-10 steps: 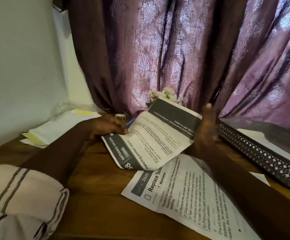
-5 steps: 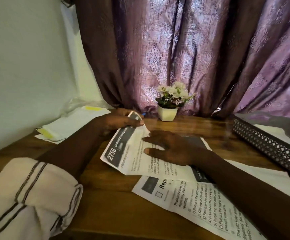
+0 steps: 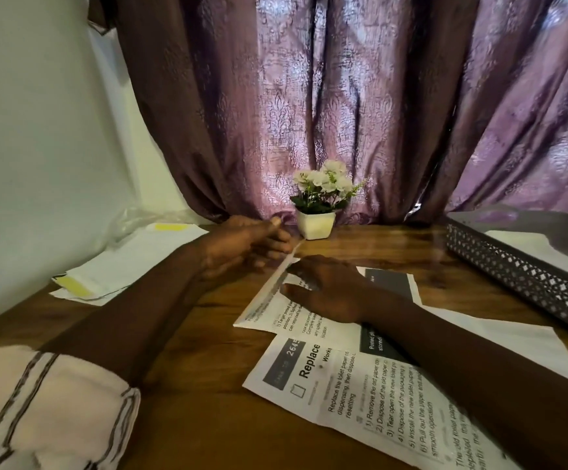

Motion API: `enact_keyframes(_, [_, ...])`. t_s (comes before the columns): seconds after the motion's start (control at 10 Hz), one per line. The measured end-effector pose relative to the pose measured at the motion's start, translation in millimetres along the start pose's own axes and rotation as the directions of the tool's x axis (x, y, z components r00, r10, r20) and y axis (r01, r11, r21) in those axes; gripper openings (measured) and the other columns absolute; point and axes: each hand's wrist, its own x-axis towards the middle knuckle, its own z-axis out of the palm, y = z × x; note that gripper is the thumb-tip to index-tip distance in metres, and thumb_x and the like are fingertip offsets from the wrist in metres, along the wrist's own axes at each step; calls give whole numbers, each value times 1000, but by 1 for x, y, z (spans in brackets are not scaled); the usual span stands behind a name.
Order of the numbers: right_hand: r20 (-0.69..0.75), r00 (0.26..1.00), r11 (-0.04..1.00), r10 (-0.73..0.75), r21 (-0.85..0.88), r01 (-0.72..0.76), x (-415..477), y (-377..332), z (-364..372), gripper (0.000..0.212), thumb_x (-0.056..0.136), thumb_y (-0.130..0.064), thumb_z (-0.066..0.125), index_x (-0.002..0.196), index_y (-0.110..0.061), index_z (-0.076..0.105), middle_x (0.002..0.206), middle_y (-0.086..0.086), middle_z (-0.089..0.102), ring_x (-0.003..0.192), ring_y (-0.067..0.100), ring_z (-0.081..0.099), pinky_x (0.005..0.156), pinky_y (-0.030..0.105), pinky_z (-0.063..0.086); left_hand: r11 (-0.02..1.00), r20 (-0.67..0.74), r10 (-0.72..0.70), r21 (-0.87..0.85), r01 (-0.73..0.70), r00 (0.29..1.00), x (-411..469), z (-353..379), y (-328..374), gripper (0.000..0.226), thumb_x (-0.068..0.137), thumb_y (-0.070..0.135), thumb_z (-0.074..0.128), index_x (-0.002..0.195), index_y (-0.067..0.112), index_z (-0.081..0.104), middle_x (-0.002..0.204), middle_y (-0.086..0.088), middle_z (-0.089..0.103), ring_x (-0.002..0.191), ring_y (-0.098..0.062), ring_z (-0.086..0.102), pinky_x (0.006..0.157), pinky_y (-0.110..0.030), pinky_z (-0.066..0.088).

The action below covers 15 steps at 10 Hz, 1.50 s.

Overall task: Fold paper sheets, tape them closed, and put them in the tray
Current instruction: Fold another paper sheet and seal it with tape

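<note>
And the flap (image 3: 277,283) is up! 0.5 s back the left side of the sheet (image 3: 296,325) lay tilted open with its dark header showing; now it stands edge-on, swinging over toward the right.

The biggest thing in shot is the purple curtain (image 3: 360,96), hanging behind everything. Below it is the wooden table (image 3: 191,429), and at the far right sits the dark mesh tray (image 3: 519,279) with a white paper (image 3: 526,247) in it, well apart from the action. Left of the hands there's a loose pile of papers (image 3: 130,266).

Centre stage are 2 printed pages: the sheet being folded lies partly over the top of the "Replace" sheet (image 3: 336,395). The right hand (image 3: 333,291) lies flat, fingers spread, pressing the lower half down. The left hand (image 3: 241,247) pinches the far end of the raised flap, thumb on top. A small white flower pot (image 3: 315,225) stands just behind them.

Trouble ahead, I'd say. The right hand sits where the flap wants to land, so it must slide out in time. Once that pressure goes, the sheet could skid on the paper beneath. Then the edges miss, the crease runs crooked, and taping it closed gets messy.
</note>
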Motion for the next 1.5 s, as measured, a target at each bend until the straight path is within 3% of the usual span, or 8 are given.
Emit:
enact_keyframes(0.1, [-138,989,980,59,198,-31,5,6,4,33,93,-50,61,118,-28,59,121,1,62,112,22,61,87,32,50,929,59,62,361,-79,996,2,10,-17,21,98,24,63,109,20,80,122,0,74,119,-20,66,111,-40,45])
enact_keyframes(0.2, [-262,951,941,167,330,-75,5,14,3,37,87,-18,69,117,-20,47,118,4,53,98,19,54,66,21,37,648,144,125,737,-191,982,-7,28,-25,37,99,24,63,136,24,65,144,7,60,130,-5,53,115,-23,35])
enact_keyframes(0.4, [-129,973,981,194,52,-189,9,15,7,51,105,-39,40,151,-16,37,155,9,41,142,30,41,119,47,30,366,219,92,900,-237,972,-13,40,-35,55,108,42,38,160,30,27,166,7,28,152,-13,27,120,-27,20])
enact_keyframes(0.9, [68,969,968,236,-104,-229,4,5,4,68,107,-45,21,162,-6,15,172,11,8,159,28,3,125,58,3,364,112,23,924,-113,993,6,59,-15,53,110,37,29,160,22,28,169,-1,22,156,-18,18,126,-34,15])
enact_keyframes(1.0, [46,970,968,240,-90,-235,5,8,2,67,105,-48,23,159,-9,26,170,10,18,158,29,11,124,59,8,377,147,-6,917,-134,989,-19,45,-25,72,96,72,16,160,40,20,170,11,15,156,-7,8,128,-43,12])
enact_keyframes(1.2, [-107,939,927,327,-156,-341,-2,26,-15,80,94,-77,25,140,-19,52,150,13,48,138,35,43,112,57,33,264,-75,246,965,7,966,-61,37,-21,80,79,92,24,138,45,51,135,11,54,127,-14,50,102,-42,43])
enact_keyframes(1.4, [-146,919,879,367,-270,-394,-5,36,-22,90,88,-86,19,134,-23,62,151,13,45,139,34,38,106,52,39,343,-236,55,917,204,970,-55,35,-3,86,54,102,48,97,29,63,96,6,66,91,-11,61,80,-37,52])
enact_keyframes(1.5, [-175,917,900,358,-197,-389,-3,34,-20,75,93,-79,29,131,-25,65,147,11,48,137,32,40,103,46,43,315,-298,-148,890,330,943,-47,8,7,96,41,102,54,98,25,60,96,6,66,93,-13,63,88,-40,55])
